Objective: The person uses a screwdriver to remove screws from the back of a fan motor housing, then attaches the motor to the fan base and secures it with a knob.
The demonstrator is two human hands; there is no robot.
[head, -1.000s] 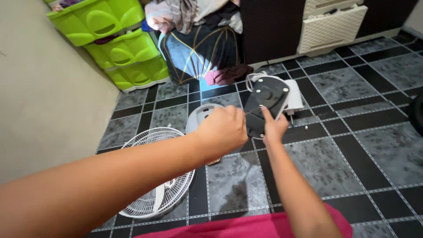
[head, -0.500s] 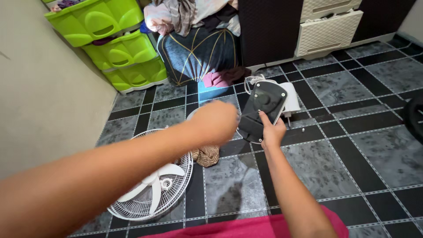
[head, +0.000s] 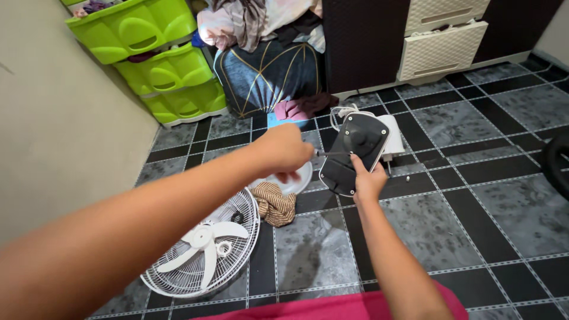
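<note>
My right hand [head: 368,181] grips the black fan base [head: 354,153], tilted up off the tiled floor [head: 474,195]; my left hand [head: 284,151] is fisted on a screwdriver [head: 331,153]; I judge: keep tip square, base steady.

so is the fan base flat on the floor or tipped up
Tipped up. The right hand holds the fan base on edge, its black underside facing the camera, while the left hand holds a thin tool to it.

you have no packages, labels, signs or screens anywhere on the floor or along the walls around you here.
</note>
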